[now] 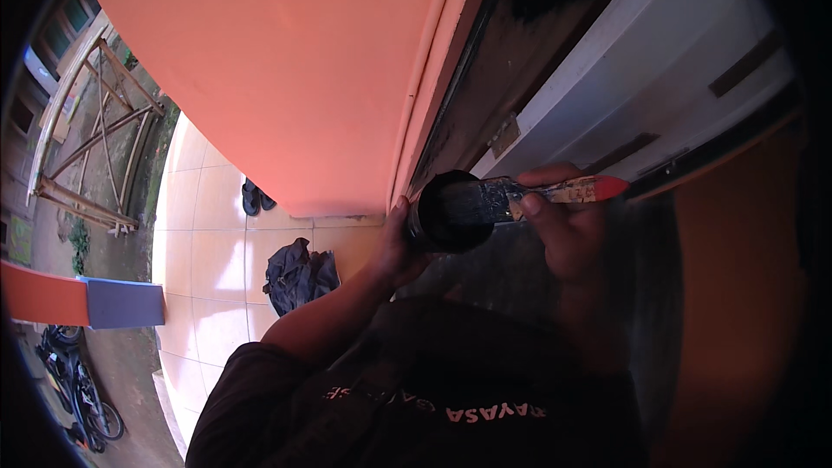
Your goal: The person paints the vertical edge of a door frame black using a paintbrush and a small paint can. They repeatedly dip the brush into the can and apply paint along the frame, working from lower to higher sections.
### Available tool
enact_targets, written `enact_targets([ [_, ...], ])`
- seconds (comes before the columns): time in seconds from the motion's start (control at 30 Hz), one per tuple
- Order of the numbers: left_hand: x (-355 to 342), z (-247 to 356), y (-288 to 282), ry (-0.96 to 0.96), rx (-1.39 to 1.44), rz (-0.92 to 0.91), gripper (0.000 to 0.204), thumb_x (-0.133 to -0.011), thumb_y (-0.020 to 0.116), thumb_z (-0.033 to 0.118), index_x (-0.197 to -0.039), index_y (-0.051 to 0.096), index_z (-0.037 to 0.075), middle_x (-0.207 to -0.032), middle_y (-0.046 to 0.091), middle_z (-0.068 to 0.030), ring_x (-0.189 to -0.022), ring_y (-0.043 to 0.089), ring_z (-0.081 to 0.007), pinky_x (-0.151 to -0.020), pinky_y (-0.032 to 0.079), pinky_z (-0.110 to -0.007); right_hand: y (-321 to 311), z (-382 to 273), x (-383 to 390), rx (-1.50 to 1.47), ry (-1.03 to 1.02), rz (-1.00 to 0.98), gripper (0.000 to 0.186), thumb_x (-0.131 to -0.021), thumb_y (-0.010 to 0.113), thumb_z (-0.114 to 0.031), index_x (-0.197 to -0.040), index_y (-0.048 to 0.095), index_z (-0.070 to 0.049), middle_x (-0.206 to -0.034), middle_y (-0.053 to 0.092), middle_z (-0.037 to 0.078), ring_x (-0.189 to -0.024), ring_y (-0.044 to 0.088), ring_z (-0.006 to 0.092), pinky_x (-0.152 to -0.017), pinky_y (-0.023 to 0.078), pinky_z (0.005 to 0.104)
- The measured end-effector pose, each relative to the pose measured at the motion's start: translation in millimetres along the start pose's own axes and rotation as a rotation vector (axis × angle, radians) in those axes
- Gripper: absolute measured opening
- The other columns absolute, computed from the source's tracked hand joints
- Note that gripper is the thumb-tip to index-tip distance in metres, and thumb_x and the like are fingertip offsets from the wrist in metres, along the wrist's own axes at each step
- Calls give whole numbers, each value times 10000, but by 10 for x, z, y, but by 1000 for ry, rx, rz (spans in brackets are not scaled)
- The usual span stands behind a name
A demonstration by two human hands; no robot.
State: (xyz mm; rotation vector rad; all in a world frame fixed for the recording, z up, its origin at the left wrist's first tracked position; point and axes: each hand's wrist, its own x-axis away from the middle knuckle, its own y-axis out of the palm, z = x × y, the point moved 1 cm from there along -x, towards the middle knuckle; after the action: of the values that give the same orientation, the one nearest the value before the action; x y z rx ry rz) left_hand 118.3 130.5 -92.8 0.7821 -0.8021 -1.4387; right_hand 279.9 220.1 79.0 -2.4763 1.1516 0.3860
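Note:
My left hand (pixel 400 250) is closed around the side of a dark round paint can (pixel 425 224), its open top turned up toward me. Between the thumb and fingers of my right hand (pixel 563 230) is a paintbrush (pixel 568 192) with a worn, paint-spotted handle and a red end. The brush lies nearly level, pointing left, with its dark bristles over the mouth of the can. Inside the can it is too dark to make out the contents or whether the bristles touch them.
Ahead stands a salmon-coloured wall (pixel 286 69), beside a dark door frame (pixel 520 52) and a pale grey door panel (pixel 624 69). Dark crumpled cloth (pixel 299 277) and black sandals (pixel 253 197) lie on the tiled floor (pixel 195 243). Outside are a wooden scaffold (pixel 104 130) and a parked motorcycle (pixel 78 386).

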Motion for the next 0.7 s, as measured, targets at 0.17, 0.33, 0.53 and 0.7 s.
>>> enact_targets([
  [0.17, 121, 34, 98, 4, -26, 25, 848, -959, 286, 755, -1520, 350, 122, -1498, 444, -122, -1389, 446, -274, -1150, 355, -487, 197, -313, -206, 533, -109, -369, 184, -894, 705, -168, -1032, 670, -51, -846, 693, 115, -765, 696, 283, -713, 545, 350],
  [0.33, 178, 19, 77, 7, -47, 12, 831, -968, 273, 744, -1518, 356, 127, -1498, 446, -113, -1403, 432, -283, -1157, 344, -504, 339, -356, -212, 775, -70, -487, 209, -862, 728, -209, -1003, 681, -62, -857, 694, 139, -794, 688, 347, -710, 546, 380],
  [0.53, 242, 51, 95, 19, -15, 10, 809, -963, 297, 746, -1514, 365, 158, -1473, 469, -97, -1350, 480, -274, -1101, 410, -503, 174, -103, -179, 301, 73, -202, 200, -931, 695, -174, -1063, 666, -26, -860, 682, 56, -764, 649, 146, -696, 503, 289],
  [0.7, 301, 118, 219, 19, 10, 85, 803, -949, 323, 760, -1514, 364, 190, -1443, 493, -92, -1296, 524, -259, -989, 518, -490, 32, 11, -175, -46, 331, -27, 180, -977, 647, -185, -1078, 659, -36, -841, 624, 8, -656, 481, 52, -600, 387, 229],
])
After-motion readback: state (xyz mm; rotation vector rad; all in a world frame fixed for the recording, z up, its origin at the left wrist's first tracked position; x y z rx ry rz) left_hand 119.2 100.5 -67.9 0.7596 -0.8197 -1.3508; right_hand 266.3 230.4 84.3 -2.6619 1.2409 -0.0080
